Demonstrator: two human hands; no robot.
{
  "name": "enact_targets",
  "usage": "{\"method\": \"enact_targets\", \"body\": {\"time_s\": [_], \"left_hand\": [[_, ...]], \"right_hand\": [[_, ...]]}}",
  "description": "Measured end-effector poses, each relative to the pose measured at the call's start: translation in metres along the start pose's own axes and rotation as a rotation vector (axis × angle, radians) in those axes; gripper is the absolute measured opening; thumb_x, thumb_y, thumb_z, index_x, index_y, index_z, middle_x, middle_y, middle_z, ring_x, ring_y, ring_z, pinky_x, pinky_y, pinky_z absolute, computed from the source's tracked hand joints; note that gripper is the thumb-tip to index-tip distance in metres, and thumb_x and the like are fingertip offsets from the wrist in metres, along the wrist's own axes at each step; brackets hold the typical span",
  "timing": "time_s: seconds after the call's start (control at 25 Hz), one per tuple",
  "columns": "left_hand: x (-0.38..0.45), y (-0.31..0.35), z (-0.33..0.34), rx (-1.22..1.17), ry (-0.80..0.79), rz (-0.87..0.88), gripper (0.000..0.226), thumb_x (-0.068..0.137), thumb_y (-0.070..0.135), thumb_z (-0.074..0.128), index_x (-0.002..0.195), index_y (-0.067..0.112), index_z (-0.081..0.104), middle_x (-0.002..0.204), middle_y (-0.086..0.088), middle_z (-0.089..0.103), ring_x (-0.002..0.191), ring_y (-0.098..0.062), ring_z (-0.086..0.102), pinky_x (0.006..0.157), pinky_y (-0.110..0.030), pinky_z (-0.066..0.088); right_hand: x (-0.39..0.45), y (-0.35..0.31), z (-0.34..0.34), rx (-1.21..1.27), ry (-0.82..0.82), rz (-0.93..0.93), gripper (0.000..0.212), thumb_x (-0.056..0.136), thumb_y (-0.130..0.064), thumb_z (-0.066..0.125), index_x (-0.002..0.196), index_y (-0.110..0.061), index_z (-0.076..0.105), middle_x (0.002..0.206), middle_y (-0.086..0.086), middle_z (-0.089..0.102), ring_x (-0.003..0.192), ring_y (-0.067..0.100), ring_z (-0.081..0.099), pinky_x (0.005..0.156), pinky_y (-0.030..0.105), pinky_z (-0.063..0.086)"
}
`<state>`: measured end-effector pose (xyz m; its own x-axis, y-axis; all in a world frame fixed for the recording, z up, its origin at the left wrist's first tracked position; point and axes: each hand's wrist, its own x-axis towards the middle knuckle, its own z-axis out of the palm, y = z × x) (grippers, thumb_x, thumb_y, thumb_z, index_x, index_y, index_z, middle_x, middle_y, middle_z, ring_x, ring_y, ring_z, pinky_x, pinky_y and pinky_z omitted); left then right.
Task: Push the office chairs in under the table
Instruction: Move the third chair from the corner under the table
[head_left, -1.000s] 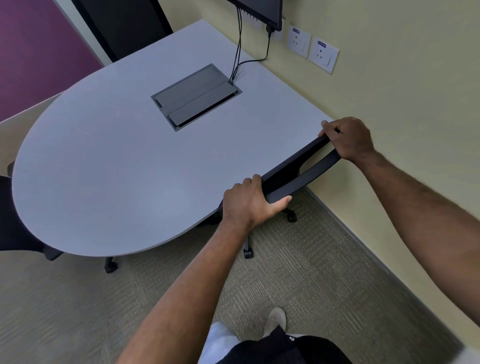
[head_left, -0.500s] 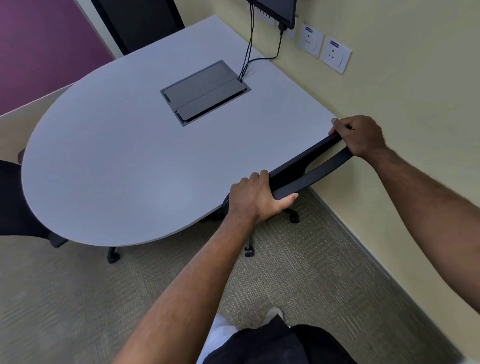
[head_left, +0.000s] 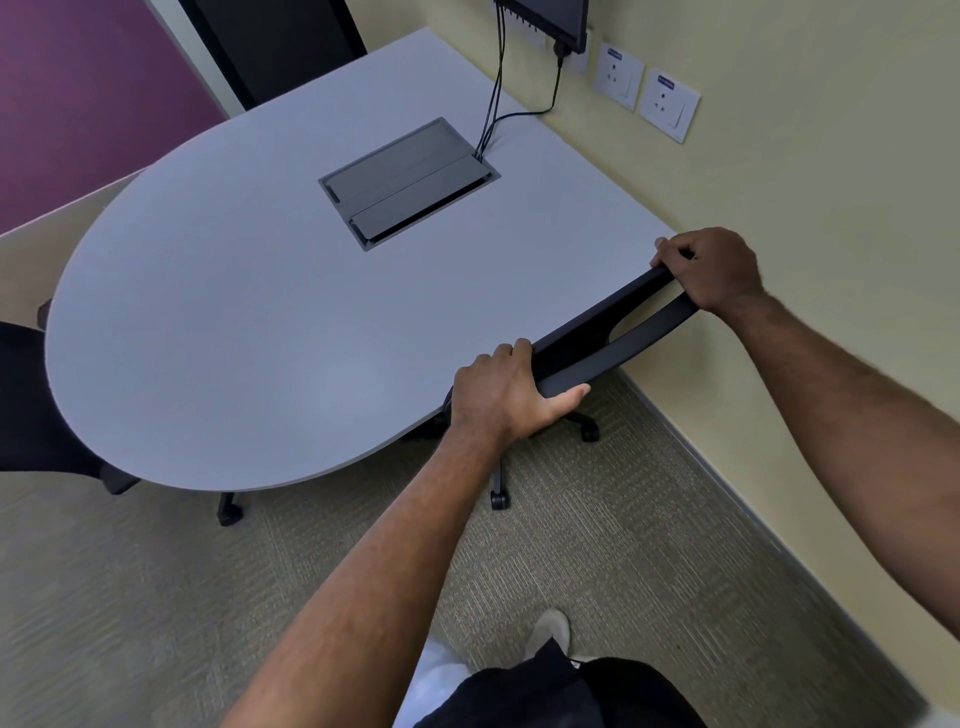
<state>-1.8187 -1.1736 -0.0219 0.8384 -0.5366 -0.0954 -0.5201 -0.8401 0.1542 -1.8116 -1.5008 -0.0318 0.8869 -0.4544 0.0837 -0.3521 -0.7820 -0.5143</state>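
Note:
A black office chair (head_left: 618, 343) stands tucked against the right edge of the rounded grey table (head_left: 249, 332), with only its top backrest bar and two castors showing. My left hand (head_left: 506, 395) is closed around the near end of the backrest bar. My right hand (head_left: 709, 267) grips the far end, close to the wall. The seat is hidden under the tabletop. A second black chair (head_left: 36, 410) sits at the table's left edge, partly under it, with a castor on the carpet.
A grey cable box (head_left: 408, 182) is set into the tabletop, with black cables (head_left: 493, 88) running up to a screen. The cream wall (head_left: 810, 171) with two sockets runs close along the right. My foot (head_left: 548, 626) stands on the carpet.
Both hands keep the same grip on the backrest. The view has shifted slightly, so the table and chair sit a little further right and lower in frame.

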Motion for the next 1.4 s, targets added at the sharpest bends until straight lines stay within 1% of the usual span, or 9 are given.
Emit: {"method": "enact_targets", "body": {"time_s": [0.2, 0.4, 0.52, 0.64, 0.76, 0.92, 1.04, 1.24, 1.4], "left_hand": [[-0.002, -0.002, 0.003, -0.005, 0.012, -0.008, 0.096, 0.077, 0.099, 0.03, 0.125, 0.021, 0.057, 0.113, -0.001, 0.069, 0.097, -0.026, 0.067, 0.08, -0.043, 0.057], [-0.003, -0.004, 0.006, 0.004, 0.026, -0.002, 0.094, 0.078, 0.099, 0.03, 0.123, 0.021, 0.057, 0.11, -0.001, 0.068, 0.095, -0.026, 0.066, 0.075, -0.04, 0.053], [-0.002, -0.006, 0.007, -0.002, 0.04, 0.006, 0.095, 0.077, 0.099, 0.031, 0.126, 0.021, 0.058, 0.113, 0.0, 0.069, 0.097, -0.026, 0.067, 0.075, -0.038, 0.051], [-0.004, -0.01, 0.009, -0.056, 0.074, 0.02, 0.094, 0.077, 0.099, 0.034, 0.132, 0.026, 0.058, 0.119, 0.004, 0.07, 0.102, -0.023, 0.068, 0.079, -0.038, 0.052], [-0.008, -0.014, 0.01, -0.132, 0.114, 0.028, 0.088, 0.08, 0.096, 0.038, 0.137, 0.031, 0.057, 0.125, 0.009, 0.07, 0.109, -0.02, 0.068, 0.084, -0.038, 0.052], [-0.012, -0.018, 0.009, -0.204, 0.12, 0.055, 0.082, 0.085, 0.09, 0.043, 0.139, 0.031, 0.058, 0.13, 0.009, 0.069, 0.112, -0.018, 0.066, 0.089, -0.038, 0.055], [-0.018, -0.024, 0.008, -0.224, 0.097, 0.086, 0.08, 0.086, 0.089, 0.041, 0.136, 0.029, 0.058, 0.128, 0.008, 0.069, 0.109, -0.018, 0.066, 0.087, -0.039, 0.057], [-0.029, -0.037, 0.007, -0.162, 0.065, 0.124, 0.074, 0.091, 0.085, 0.031, 0.123, 0.025, 0.059, 0.116, 0.003, 0.068, 0.096, -0.02, 0.061, 0.075, -0.039, 0.048], [-0.044, -0.05, 0.002, -0.161, 0.037, 0.161, 0.071, 0.097, 0.077, 0.031, 0.132, 0.02, 0.055, 0.13, -0.006, 0.065, 0.11, -0.027, 0.06, 0.084, -0.042, 0.046]], "right_hand": [[-0.01, -0.002, 0.011, -0.043, 0.062, -0.01, 0.054, 0.099, -0.058, 0.046, 0.086, -0.018, 0.081, 0.089, 0.003, 0.079, 0.096, 0.029, 0.064, 0.09, 0.037, 0.05], [-0.023, -0.013, 0.018, -0.084, 0.126, -0.027, 0.046, 0.102, -0.047, 0.055, 0.081, -0.014, 0.08, 0.076, 0.003, 0.074, 0.09, 0.029, 0.06, 0.078, 0.03, 0.035], [-0.033, -0.022, 0.02, -0.102, 0.141, -0.09, 0.043, 0.103, -0.04, 0.055, 0.082, -0.013, 0.081, 0.075, 0.003, 0.074, 0.079, 0.027, 0.062, 0.076, 0.031, 0.038], [-0.049, -0.03, 0.025, -0.109, 0.14, -0.145, 0.044, 0.098, -0.043, 0.047, 0.089, -0.017, 0.081, 0.088, 0.0, 0.078, 0.089, 0.025, 0.068, 0.087, 0.039, 0.051], [-0.069, -0.035, 0.031, -0.147, 0.137, -0.173, 0.043, 0.097, -0.048, 0.047, 0.104, -0.02, 0.079, 0.104, -0.001, 0.078, 0.107, 0.026, 0.067, 0.1, 0.047, 0.05], [-0.095, -0.046, 0.043, -0.179, 0.066, -0.129, 0.051, 0.099, -0.049, 0.051, 0.133, -0.016, 0.069, 0.143, 0.004, 0.066, 0.144, 0.032, 0.049, 0.123, 0.051, 0.031], [-0.113, -0.059, 0.042, -0.2, -0.027, -0.104, 0.057, 0.107, -0.05, 0.048, 0.152, -0.017, 0.054, 0.164, 0.006, 0.047, 0.157, 0.029, 0.033, 0.132, 0.048, 0.017], [-0.146, -0.084, 0.039, -0.273, -0.136, -0.107, 0.068, 0.11, -0.056, 0.034, 0.166, -0.016, 0.031, 0.176, 0.006, 0.024, 0.164, 0.024, 0.015, 0.135, 0.045, 0.006], [-0.173, -0.102, 0.039, -0.307, -0.177, -0.108, 0.068, 0.112, -0.055, 0.028, 0.167, -0.015, 0.028, 0.177, 0.006, 0.019, 0.165, 0.023, 0.007, 0.135, 0.044, 0.003]]}}
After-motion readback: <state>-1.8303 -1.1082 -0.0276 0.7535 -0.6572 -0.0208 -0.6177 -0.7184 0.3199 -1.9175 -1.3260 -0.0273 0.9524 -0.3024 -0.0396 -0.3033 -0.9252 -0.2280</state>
